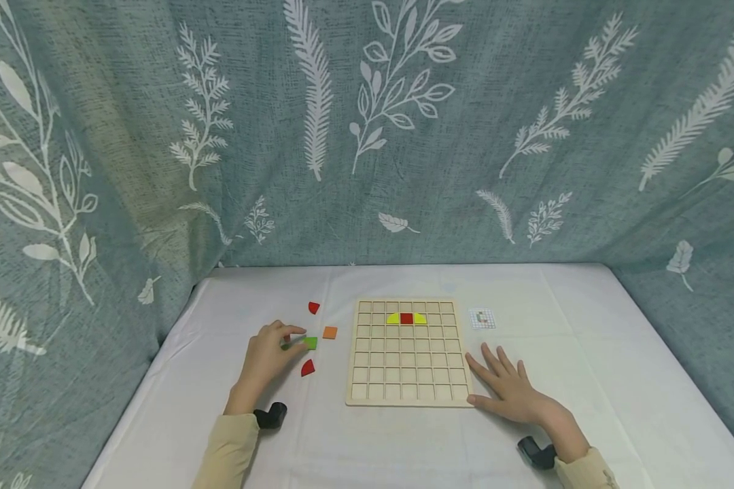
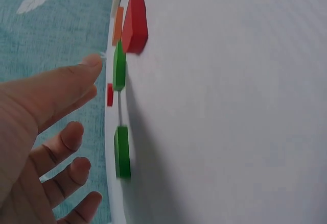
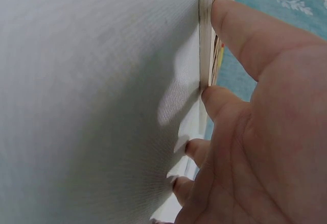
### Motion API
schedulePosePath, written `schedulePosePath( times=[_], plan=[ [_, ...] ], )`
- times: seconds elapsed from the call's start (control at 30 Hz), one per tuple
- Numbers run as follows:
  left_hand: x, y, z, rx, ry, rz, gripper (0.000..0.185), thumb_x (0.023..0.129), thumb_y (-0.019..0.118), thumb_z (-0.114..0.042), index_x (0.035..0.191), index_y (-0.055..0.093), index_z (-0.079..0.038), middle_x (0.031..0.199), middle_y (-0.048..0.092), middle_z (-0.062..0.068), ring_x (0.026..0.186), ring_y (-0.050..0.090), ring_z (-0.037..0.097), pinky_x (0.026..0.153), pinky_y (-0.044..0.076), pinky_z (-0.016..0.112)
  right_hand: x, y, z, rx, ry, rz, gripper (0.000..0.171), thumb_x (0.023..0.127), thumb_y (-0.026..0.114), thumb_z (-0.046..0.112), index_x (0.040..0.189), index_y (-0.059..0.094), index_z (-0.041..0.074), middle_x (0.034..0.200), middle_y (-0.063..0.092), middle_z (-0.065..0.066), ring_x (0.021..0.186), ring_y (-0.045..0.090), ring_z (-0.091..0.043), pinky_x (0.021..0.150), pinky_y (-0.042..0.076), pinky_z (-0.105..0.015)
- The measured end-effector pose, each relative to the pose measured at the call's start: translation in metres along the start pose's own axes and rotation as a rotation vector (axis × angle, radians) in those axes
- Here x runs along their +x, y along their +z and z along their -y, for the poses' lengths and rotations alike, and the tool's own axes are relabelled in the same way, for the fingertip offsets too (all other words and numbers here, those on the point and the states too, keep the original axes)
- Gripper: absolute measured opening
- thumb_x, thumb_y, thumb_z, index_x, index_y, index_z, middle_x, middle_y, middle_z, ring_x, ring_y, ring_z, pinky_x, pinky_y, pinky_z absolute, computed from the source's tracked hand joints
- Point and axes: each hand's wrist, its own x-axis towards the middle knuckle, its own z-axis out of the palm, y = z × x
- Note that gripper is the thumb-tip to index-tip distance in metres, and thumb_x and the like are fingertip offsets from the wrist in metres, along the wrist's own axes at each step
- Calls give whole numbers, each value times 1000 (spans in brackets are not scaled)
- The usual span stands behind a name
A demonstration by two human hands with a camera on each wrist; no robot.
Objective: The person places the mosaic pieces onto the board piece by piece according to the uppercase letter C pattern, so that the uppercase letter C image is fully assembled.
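Observation:
My left hand (image 1: 268, 353) hovers over the loose pieces left of the board, thumb and forefinger apart, holding nothing. By its fingertips lies a green square (image 1: 310, 343); the left wrist view shows a gap between the thumb and this green piece (image 2: 119, 67). Another green piece (image 2: 122, 152) and a red piece (image 1: 287, 338) are partly covered by the hand in the head view. Spread flat, my right hand (image 1: 514, 390) touches the right edge of the wooden grid board (image 1: 410, 403) with thumb and forefinger. A red square (image 1: 406, 318) sits in the board's second row between two yellow quarter-circles (image 1: 393, 319).
An orange square (image 1: 329, 333) lies between the green square and the board. Red quarter-circles lie behind (image 1: 314, 308) and in front (image 1: 308, 367) of the green square. A small printed grid card (image 1: 482, 318) is right of the board. A leaf-patterned curtain (image 1: 404, 204) hangs behind the white tabletop.

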Motion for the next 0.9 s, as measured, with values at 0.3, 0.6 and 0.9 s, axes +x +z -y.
schedulePosePath(
  times=[0.3,0.6,0.9],
  plan=[
    [-14,-15,10,40,-38,28,34,74,77,-28,103,71,-11,73,52,0,70,46,19,64,38,38,0,-2,0,9,-1,8,75,87,54,51,146,27,14,153,6,-23,137,-5,-48,99,-10,-69],
    [-22,-25,21,73,-65,43,31,73,77,-24,100,71,-10,76,54,2,73,49,22,64,38,40,1,-1,-2,-1,-4,5,75,87,53,52,147,27,15,153,6,-22,137,-5,-48,98,-10,-70],
    [-25,-26,26,96,-60,24,27,73,77,-25,95,72,-11,75,53,2,72,49,22,61,39,41,1,0,-1,2,-6,0,75,87,53,52,146,28,15,153,7,-22,137,-5,-48,99,-10,-69]
  ],
)
